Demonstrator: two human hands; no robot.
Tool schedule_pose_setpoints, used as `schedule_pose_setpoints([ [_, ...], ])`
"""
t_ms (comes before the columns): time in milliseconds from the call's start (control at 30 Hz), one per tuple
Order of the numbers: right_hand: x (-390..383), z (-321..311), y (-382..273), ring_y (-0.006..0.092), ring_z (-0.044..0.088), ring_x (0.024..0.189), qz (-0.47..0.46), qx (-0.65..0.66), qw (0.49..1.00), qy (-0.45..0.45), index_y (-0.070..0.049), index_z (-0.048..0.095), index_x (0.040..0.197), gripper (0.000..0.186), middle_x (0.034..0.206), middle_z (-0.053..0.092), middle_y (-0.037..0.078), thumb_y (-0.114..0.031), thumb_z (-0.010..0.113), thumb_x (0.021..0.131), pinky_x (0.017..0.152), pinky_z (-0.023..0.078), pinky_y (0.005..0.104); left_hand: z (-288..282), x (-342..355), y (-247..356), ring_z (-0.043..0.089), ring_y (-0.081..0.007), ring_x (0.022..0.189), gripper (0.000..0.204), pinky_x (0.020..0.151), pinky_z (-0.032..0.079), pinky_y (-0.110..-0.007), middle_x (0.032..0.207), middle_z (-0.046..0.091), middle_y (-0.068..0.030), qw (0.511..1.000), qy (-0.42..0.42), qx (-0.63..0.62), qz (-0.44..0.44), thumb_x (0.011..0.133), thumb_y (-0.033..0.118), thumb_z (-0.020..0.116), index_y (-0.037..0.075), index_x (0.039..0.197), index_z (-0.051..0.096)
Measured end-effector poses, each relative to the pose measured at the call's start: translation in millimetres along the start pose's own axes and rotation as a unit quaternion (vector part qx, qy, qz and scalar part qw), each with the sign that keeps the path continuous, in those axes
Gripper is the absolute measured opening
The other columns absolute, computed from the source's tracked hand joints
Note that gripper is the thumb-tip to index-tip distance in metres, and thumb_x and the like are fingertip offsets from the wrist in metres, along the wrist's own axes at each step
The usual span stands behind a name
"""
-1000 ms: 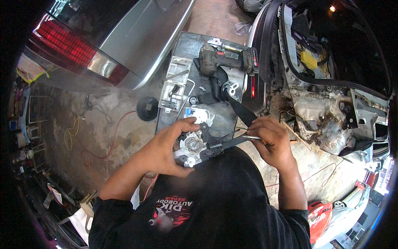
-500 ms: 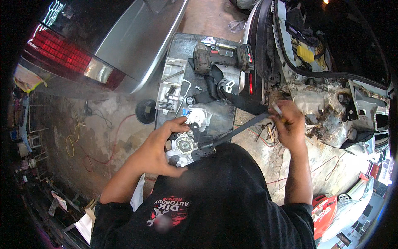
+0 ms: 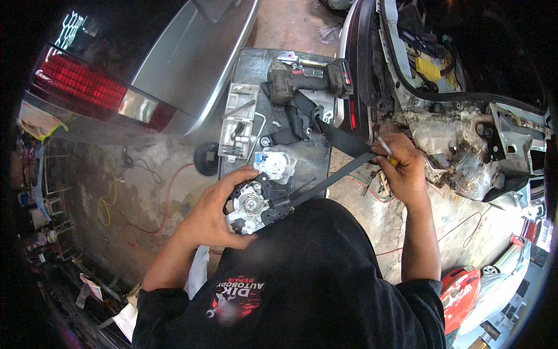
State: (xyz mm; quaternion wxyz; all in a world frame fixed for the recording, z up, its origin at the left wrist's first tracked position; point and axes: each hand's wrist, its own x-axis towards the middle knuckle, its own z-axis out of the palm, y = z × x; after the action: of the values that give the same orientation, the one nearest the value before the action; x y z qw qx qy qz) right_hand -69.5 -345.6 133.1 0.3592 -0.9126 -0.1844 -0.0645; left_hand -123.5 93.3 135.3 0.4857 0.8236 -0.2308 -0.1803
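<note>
My left hand [image 3: 212,212] is wrapped round a seat belt retractor [image 3: 251,200], a metal and black plastic unit with a round silver hub facing up. From its right side runs the black belt webbing [image 3: 334,181], stretched taut toward my right hand [image 3: 404,170]. The fingers of that hand are pinched on the strap. Between them also sticks out a thin white stick with an orange end [image 3: 384,144], which looks like a cigarette. More strap loops back onto the black worktop [image 3: 314,152]. A whitish plastic cover [image 3: 275,166] lies just beyond the retractor.
A cordless impact driver [image 3: 308,78] lies on the worktop, beside an open grey tool case [image 3: 239,125] with bits. At the left stands a silver car with a red tail light [image 3: 81,81]; at the right, a stripped car body [image 3: 459,139]. Hoses and cables cross the floor.
The retractor in my left hand has shifted slightly left and tilted, its hub turned more upward. My right hand still holds the strap, almost in the same place.
</note>
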Motion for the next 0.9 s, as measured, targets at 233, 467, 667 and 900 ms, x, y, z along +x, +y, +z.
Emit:
schedule_pose_setpoints([
  [233,-3.5,14.3,-20.5,0.0374,0.073,0.106,-0.016,0.048,0.998,-0.038,0.0,0.078,0.103,0.024,0.107,0.077,0.016,0.006,0.084,0.081,0.094,0.058,0.045,0.0,4.1,1.4,0.06,-0.0352,0.148,0.118,0.126,0.042,-0.044,0.155,0.062,-0.0224,1.0,-0.01,-0.002,0.003,0.054,0.022,0.102,0.0,0.159,0.051],
  [467,-5.1,23.3,-30.8,0.0389,0.074,0.106,-0.03,0.047,0.996,-0.065,-0.002,0.075,0.103,0.025,0.105,0.077,0.015,0.003,0.085,0.081,0.092,0.06,0.047,0.8,5.0,0.3,0.058,-0.0368,0.15,0.119,0.127,0.042,-0.045,0.157,0.06,-0.024,1.0,-0.014,0.007,0.007,0.053,0.022,0.102,-0.001,0.158,0.05],
  [667,-3.7,23.3,-31.5,0.0405,0.074,0.107,-0.035,0.039,0.996,-0.071,-0.001,0.075,0.103,0.023,0.106,0.077,0.016,0.001,0.084,0.082,0.094,0.059,0.0483,3.2,3.4,-3.8,0.056,-0.0391,0.153,0.118,0.127,0.041,-0.047,0.161,0.057,-0.0272,1.0,-0.008,-0.012,0.002,0.052,0.021,0.103,0.004,0.158,0.053],
  [900,-8.3,5.6,-2.1,0.0417,0.072,0.104,0.009,-0.006,1.0,-0.025,0.0,0.075,0.105,0.022,0.108,0.076,0.018,0.005,0.08,0.084,0.093,0.058,0.0481,2.3,1.6,-3.3,0.055,-0.0401,0.154,0.116,0.127,0.041,-0.048,0.164,0.055,-0.0294,1.0,-0.012,-0.014,-0.007,0.051,0.02,0.103,0.008,0.157,0.055],
])
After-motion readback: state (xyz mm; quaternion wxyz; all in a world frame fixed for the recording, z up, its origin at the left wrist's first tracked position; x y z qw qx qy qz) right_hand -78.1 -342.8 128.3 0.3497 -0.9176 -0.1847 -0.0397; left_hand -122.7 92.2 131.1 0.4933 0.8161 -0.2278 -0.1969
